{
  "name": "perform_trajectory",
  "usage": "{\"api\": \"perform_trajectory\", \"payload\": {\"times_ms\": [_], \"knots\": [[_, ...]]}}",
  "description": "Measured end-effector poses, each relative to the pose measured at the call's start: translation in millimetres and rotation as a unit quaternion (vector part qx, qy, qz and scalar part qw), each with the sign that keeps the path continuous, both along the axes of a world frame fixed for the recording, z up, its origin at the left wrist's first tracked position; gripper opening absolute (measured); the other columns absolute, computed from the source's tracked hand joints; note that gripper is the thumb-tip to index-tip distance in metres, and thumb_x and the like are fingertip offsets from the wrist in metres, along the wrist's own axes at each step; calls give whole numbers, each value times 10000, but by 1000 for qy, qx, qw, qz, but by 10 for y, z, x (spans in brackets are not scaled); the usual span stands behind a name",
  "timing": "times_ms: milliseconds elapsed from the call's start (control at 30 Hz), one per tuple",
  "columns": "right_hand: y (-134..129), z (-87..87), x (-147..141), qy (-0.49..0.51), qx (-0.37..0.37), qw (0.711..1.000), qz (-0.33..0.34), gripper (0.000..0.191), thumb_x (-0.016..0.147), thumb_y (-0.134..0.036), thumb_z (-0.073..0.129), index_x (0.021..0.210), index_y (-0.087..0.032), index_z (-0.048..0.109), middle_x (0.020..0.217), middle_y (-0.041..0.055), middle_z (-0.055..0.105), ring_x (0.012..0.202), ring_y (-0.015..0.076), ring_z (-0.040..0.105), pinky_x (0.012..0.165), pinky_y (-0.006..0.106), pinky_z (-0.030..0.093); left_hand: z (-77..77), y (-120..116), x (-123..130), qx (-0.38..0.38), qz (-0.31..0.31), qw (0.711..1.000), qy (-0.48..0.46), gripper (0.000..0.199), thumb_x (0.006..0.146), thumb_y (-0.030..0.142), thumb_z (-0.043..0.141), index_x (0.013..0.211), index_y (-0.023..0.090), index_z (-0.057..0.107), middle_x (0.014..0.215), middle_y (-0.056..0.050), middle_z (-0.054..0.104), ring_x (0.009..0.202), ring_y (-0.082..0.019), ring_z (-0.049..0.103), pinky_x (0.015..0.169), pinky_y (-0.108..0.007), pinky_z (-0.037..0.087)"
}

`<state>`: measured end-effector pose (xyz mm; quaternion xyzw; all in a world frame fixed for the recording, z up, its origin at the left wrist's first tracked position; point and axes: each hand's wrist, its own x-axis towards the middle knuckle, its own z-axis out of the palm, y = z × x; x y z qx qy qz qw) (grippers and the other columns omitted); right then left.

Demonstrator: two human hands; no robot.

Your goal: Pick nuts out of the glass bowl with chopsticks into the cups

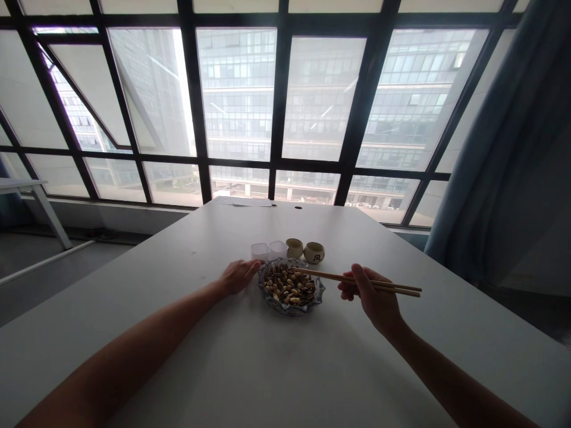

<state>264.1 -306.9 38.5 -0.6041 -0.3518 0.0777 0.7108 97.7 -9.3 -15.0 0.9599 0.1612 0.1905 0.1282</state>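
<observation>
On the white table (267, 368), middle: in the head view, a clear glass bowl (291, 310) with a scalloped rim sits between the two hands.
Bowl's contents: a heap of mixed nuts and seeds (288, 286), brown, tan and dark.
Left hand (238, 276): at the bowl's left rim, fingers reaching to the glass; whether they clamp it, I cannot tell.
Right hand (375, 295): right of the bowl, closed around the wooden chopsticks (328, 274).
Chopsticks: slanting slightly, tips over the far part of the heap; contact with a nut is too small to tell.
Behind the bowl: two translucent cups (260, 252) on the left, two round tan cups (314, 253) on the right, the rightmost bearing a dark character.
Table's far end: white papers (250, 202).
Beyond: dark-framed windows (236, 95), with a blue-grey curtain (482, 148) at right.
</observation>
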Motion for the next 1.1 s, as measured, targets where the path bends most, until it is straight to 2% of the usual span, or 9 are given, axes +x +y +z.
{"api": "perform_trajectory", "payload": {"times_ms": [167,300,467,600,767,900,1000,1100], "knots": [[-22,-30,-3,-66,-11,998,0,503,772,-670,691,700,-173,687,566,71,697,435,171,636,408,265,517,2,-9,11,11,10,1000,-9,533,1011,427,240,1262,223,663,1040,-147,751,872,-260,705,765,-341,514],[-63,-47,-38,-174,-39,984,11,456,852,-604,651,678,-184,682,599,74,714,466,170,660,445,264,539,-15,-9,29,17,25,999,-12,491,1003,409,277,1240,228,668,1003,-142,754,849,-259,706,750,-341,508],[-99,-30,-99,-266,-34,963,22,403,907,-525,619,688,-194,690,589,56,715,472,173,674,470,274,554,-23,20,35,45,66,996,-47,379,945,361,412,1226,217,622,748,-30,704,675,-199,668,678,-290,475],[-104,-25,-116,-252,-38,967,18,402,884,-546,638,695,-198,706,595,56,719,479,176,675,482,276,557,-16,89,21,59,110,988,-88,466,917,352,452,1360,212,489,750,11,663,643,-167,636,644,-257,446],[-85,-4,-139,-228,-35,973,24,422,853,-583,654,667,-207,695,577,57,712,458,180,664,452,281,546,-2,219,70,59,120,988,-71,569,896,493,515,1394,225,451,766,12,653,666,-172,632,624,-248,421],[-65,12,-158,-217,-41,975,33,428,840,-594,663,650,-212,691,566,53,707,449,177,658,451,279,545,-18,318,146,75,107,989,-67,462,891,543,520,1224,229,583,783,-2,660,686,-177,638,622,-251,418],[-61,-5,-145,-216,-47,975,34,432,829,-600,674,651,-207,697,564,54,705,454,178,660,459,281,549,-48,342,161,84,90,989,-79,331,926,483,488,1064,220,633,799,-8,685,694,-164,638,638,-246,425],[-62,-29,-128,-228,-51,972,28,427,842,-588,666,668,-200,702,581,61,712,469,183,668,464,284,552,-67,330,136,108,65,988,-92,269,948,412,476,1005,215,649,917,-30,726,730,-156,651,656,-240,430]]}}
